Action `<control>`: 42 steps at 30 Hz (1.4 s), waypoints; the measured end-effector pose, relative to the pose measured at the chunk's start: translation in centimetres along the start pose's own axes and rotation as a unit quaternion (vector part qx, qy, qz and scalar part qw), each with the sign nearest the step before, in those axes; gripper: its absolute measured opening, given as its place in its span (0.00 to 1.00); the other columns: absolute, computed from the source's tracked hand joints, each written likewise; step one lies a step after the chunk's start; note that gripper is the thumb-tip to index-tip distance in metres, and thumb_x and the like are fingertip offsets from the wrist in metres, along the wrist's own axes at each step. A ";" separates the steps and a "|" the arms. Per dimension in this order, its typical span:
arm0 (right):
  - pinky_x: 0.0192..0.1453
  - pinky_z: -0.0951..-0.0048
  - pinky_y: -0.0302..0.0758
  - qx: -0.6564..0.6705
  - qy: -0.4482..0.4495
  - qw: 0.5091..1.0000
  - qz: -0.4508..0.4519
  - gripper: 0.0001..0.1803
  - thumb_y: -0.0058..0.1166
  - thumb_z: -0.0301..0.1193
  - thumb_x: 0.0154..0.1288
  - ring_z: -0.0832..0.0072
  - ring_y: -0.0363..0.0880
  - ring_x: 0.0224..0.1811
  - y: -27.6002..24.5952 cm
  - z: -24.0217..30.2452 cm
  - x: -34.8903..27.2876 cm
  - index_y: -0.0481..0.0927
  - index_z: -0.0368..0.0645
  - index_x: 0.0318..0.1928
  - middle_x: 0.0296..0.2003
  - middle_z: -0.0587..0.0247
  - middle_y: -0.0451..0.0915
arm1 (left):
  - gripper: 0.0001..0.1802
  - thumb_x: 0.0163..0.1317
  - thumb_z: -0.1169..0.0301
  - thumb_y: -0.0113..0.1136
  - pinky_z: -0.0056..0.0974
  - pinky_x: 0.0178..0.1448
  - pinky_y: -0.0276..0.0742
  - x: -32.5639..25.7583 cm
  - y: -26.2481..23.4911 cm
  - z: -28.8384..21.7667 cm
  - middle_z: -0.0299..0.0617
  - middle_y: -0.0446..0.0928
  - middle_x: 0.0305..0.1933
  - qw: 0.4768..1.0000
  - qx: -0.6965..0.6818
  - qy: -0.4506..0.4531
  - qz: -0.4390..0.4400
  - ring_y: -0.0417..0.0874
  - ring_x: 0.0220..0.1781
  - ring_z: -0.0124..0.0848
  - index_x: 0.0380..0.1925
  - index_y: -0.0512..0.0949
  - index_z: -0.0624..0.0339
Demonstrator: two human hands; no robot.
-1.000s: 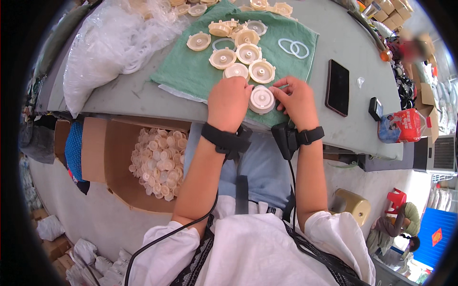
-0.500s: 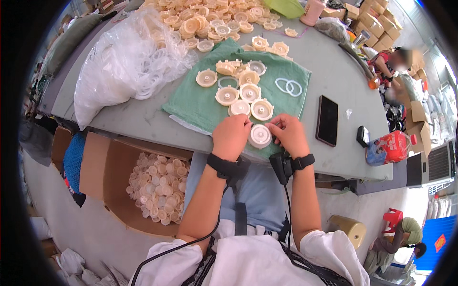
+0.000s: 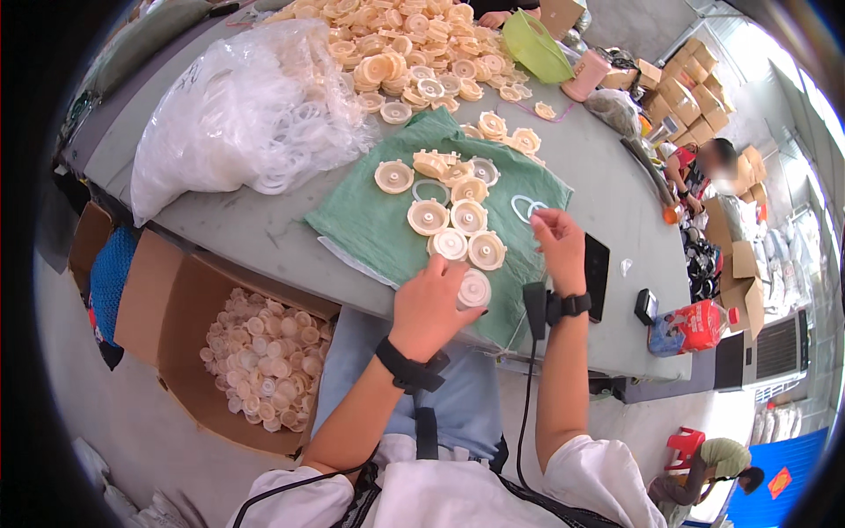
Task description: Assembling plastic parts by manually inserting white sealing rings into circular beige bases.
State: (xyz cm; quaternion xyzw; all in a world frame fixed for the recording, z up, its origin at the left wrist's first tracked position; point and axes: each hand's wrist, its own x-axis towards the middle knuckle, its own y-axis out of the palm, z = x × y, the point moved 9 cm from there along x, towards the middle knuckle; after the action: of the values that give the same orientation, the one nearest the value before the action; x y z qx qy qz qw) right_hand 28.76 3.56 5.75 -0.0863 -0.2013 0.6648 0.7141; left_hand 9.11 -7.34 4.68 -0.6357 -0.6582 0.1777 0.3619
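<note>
A cream round plastic cap sits just below the middle of the frame, at the near edge of a green cloth, and the left hand curls over it with fingers closed on its rim. The right hand, a little right of centre, pinches a thin whitish ring lying on the cloth, fingertips drawn together. More caps lie in loose rows on the cloth above. The cloth covers part of a grey worktop. At the lower left an open cardboard box holds a heap of similar pale caps. In the upper left a clear plastic bag is stuffed with whitish rings, hard to tell apart. A large pile of caps runs off the top edge. A dark phone lies partly behind the right wrist
</note>
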 end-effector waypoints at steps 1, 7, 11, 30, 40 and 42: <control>0.34 0.80 0.71 -0.008 0.003 1.000 -0.005 0.10 0.58 0.30 0.60 0.83 0.75 0.30 -0.2 -0.1 1.0 0.79 0.37 0.39 0.30 0.66 0.79 | 0.29 0.41 0.58 0.72 0.44 0.41 0.73 -0.1 -0.5 0.3 0.40 0.70 0.40 1.000 -0.013 -0.013 -0.002 0.77 0.41 0.40 0.45 0.75 0.52; 0.45 0.76 0.72 -0.017 -0.028 0.999 0.013 0.13 0.57 0.31 0.61 0.79 0.77 0.39 1.1 -2.1 4.7 0.79 0.37 0.43 0.36 0.64 0.81 | 0.32 0.39 0.59 0.71 0.43 0.49 0.61 -0.7 -2.6 2.3 0.36 0.68 0.39 0.998 0.027 0.006 -0.050 0.70 0.46 0.36 0.49 0.75 0.48; 0.42 0.78 0.73 0.003 -0.016 1.000 -0.020 0.11 0.57 0.30 0.61 0.80 0.77 0.37 1.0 -4.4 4.8 0.80 0.37 0.42 0.34 0.67 0.81 | 0.33 0.38 0.58 0.71 0.42 0.51 0.59 -0.9 -2.3 3.0 0.35 0.67 0.40 0.999 0.014 0.015 -0.045 0.69 0.46 0.35 0.49 0.75 0.46; 0.43 0.64 0.72 -0.249 -0.013 0.967 -0.050 0.14 0.62 0.40 0.52 0.63 0.76 0.37 -1.4 -5.5 4.5 0.84 0.44 0.35 0.34 0.53 0.80 | 0.32 0.39 0.57 0.71 0.43 0.53 0.59 -1.2 -2.2 2.7 0.34 0.72 0.46 0.992 0.049 0.049 -0.103 0.70 0.50 0.35 0.49 0.75 0.48; 0.31 0.82 0.67 -0.096 -0.077 0.983 -0.132 0.10 0.59 0.33 0.60 0.85 0.69 0.25 -2.4 -1.5 3.3 0.83 0.39 0.35 0.25 0.72 0.79 | 0.30 0.44 0.73 0.69 0.41 0.59 0.66 -2.5 -5.5 3.5 0.44 0.74 0.50 0.973 -0.165 0.056 -0.148 0.73 0.53 0.40 0.51 0.71 0.58; 0.30 0.82 0.66 0.024 -0.086 0.988 -0.127 0.11 0.58 0.33 0.61 0.85 0.68 0.24 -2.5 -1.6 3.2 0.82 0.38 0.37 0.26 0.72 0.79 | 0.30 0.45 0.77 0.66 0.37 0.59 0.67 -3.7 -6.7 4.5 0.45 0.73 0.52 0.981 -0.151 0.025 -0.117 0.73 0.54 0.36 0.53 0.70 0.61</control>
State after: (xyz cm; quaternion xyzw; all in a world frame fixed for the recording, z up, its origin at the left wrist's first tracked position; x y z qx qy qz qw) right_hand 31.84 6.73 5.83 0.0149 -0.2556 0.5781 0.7747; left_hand 0.96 -10.76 5.32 -0.6061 -0.7378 0.0166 0.2967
